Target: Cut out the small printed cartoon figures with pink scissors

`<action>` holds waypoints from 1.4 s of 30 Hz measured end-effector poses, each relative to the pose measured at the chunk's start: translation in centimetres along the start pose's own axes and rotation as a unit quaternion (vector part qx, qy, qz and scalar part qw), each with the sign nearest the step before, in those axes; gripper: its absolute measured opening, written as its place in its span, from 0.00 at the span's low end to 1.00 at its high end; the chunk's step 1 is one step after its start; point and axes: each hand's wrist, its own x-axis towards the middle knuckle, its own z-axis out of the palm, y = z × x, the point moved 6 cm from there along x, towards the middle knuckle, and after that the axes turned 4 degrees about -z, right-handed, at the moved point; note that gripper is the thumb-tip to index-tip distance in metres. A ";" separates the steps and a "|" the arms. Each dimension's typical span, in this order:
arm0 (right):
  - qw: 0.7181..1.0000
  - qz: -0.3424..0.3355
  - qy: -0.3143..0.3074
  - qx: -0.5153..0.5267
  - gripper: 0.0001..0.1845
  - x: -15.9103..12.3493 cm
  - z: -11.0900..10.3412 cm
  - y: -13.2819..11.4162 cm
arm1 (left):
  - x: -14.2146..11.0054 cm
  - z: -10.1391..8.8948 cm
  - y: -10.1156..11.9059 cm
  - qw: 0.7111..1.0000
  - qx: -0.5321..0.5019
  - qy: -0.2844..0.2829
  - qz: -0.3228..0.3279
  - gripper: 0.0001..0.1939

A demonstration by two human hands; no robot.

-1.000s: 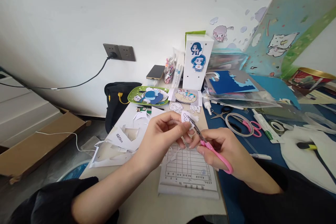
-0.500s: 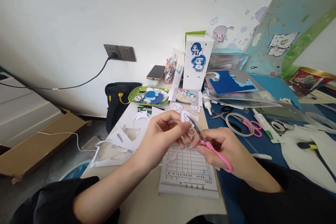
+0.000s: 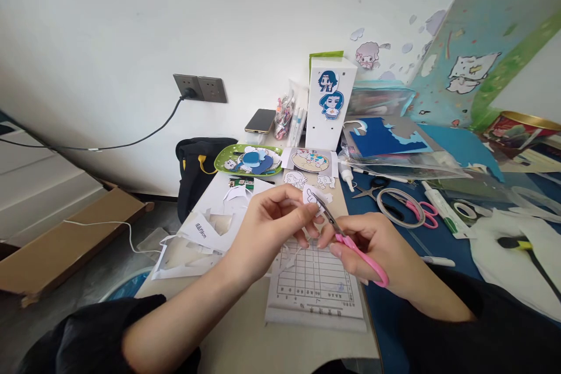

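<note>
Between thumb and fingers, my left hand [image 3: 278, 216] pinches a small white paper piece [image 3: 309, 194] with a black line drawing. My right hand [image 3: 372, 245] grips pink-handled scissors [image 3: 359, 254], whose blades point up and left and meet the paper's right edge. How far the blades are apart cannot be made out. Both hands are above a printed form with a table grid [image 3: 313, 280]. Behind them lie cut-out line drawings [image 3: 295, 180] and a sheet with a coloured round picture [image 3: 310, 160].
A green tray [image 3: 219, 166] of cut-outs stands behind my left hand, with paper scraps [image 3: 210, 234] nearer. On the right are black-handled scissors [image 3: 370, 188], a tape roll [image 3: 400, 208], a glue tube [image 3: 447, 210] and blue sheets [image 3: 385, 137]. A white box [image 3: 331, 128] stands at the back.
Almost nothing differs. Both hands, the paper piece and the scissors keep nearly the same position.
</note>
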 end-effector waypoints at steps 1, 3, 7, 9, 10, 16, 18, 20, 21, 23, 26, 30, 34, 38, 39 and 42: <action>1.000 0.000 -0.003 0.001 0.09 0.0 0.0 0.1 | 0.0 0.0 0.0 1.000 0.000 -0.001 0.002 0.07; 1.000 0.004 -0.005 0.004 0.10 0.0 0.0 0.2 | 0.1 0.0 0.0 1.000 0.001 -0.003 0.004 0.07; 1.000 0.002 0.002 0.008 0.12 0.1 0.0 0.2 | 0.1 -0.1 -0.1 1.000 -0.001 -0.006 0.006 0.07; 1.000 0.003 0.005 0.011 0.13 0.2 0.0 0.1 | 0.1 -0.1 -0.1 1.000 -0.001 -0.005 0.006 0.07; 1.000 0.005 0.006 0.010 0.13 0.2 0.1 0.1 | 0.1 -0.1 -0.1 1.000 0.000 -0.005 0.005 0.07; 1.000 0.009 -0.002 0.014 0.14 0.1 -0.1 0.5 | 0.3 -0.1 -0.2 1.000 0.000 -0.009 0.008 0.07; 1.000 0.011 -0.002 0.014 0.15 0.1 -0.1 0.7 | 0.3 -0.1 -0.2 1.000 -0.002 -0.012 0.010 0.07; 1.000 0.012 -0.003 0.016 0.15 0.1 -0.1 0.7 | 0.3 -0.1 -0.2 1.000 0.000 -0.013 0.011 0.07; 1.000 0.013 -0.004 0.017 0.15 0.1 -0.1 0.6 | 0.3 -0.2 -0.2 1.000 0.001 -0.014 0.011 0.07; 1.000 0.015 -0.003 0.018 0.14 0.1 -0.1 0.5 | 0.2 -0.2 -0.2 1.000 0.002 -0.012 0.011 0.07; 1.000 0.009 0.004 0.006 0.13 0.2 -0.1 0.2 | 0.0 -0.1 0.0 1.000 0.011 -0.003 0.012 0.07; 1.000 0.002 0.018 -0.017 0.11 0.2 -0.2 0.2 | 0.0 -0.1 0.2 0.999 0.031 0.016 0.007 0.06; 1.000 0.013 0.017 -0.009 0.10 0.1 -0.3 0.1 | 0.0 -0.2 0.3 0.999 0.027 0.031 0.009 0.06; 0.999 0.026 -0.002 0.020 0.02 0.1 0.0 -0.5 | -0.1 0.0 0.2 1.000 0.025 0.007 0.012 0.06; 0.999 0.022 -0.005 0.026 0.01 0.1 0.1 -0.8 | -0.1 0.1 0.2 1.000 0.027 0.000 0.011 0.07; 0.999 0.012 -0.012 0.039 0.03 0.1 0.3 -1.1 | -0.2 0.3 0.0 0.999 0.031 -0.012 0.005 0.08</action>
